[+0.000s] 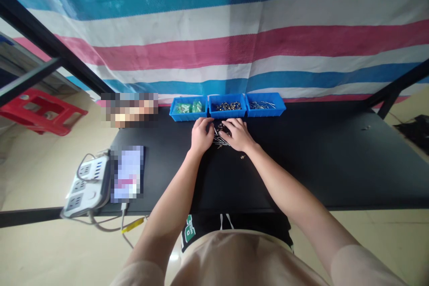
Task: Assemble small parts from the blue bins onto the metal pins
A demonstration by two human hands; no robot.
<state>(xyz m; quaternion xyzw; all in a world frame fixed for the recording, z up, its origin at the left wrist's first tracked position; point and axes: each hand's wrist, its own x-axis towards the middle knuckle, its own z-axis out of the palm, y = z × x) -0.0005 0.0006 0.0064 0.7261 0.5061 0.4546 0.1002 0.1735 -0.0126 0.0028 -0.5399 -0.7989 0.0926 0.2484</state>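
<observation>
A small pile of thin silvery metal rods and darker brassy bits [219, 140] lies on the black table, between my two hands. My left hand [202, 135] curves around its left side, thumb apart from the fingers. From the right, my right hand [237, 135] reaches over the pile with its fingers spread, the tips touching or just above the pieces. Neither hand visibly grips anything. Just beyond stand three blue bins: the left bin [187, 117] holds green-and-white packets, the middle bin [228, 113] small brassy parts, the right bin [266, 111] thin metal rods.
One loose brassy piece [243, 157] lies by my right wrist, and small bits [366, 128] sit far right on the table [318, 165]. A white power strip [89, 183] with cables rests at the left edge, near a pixelated flat object [128, 172]. A red stool [43, 109] stands left.
</observation>
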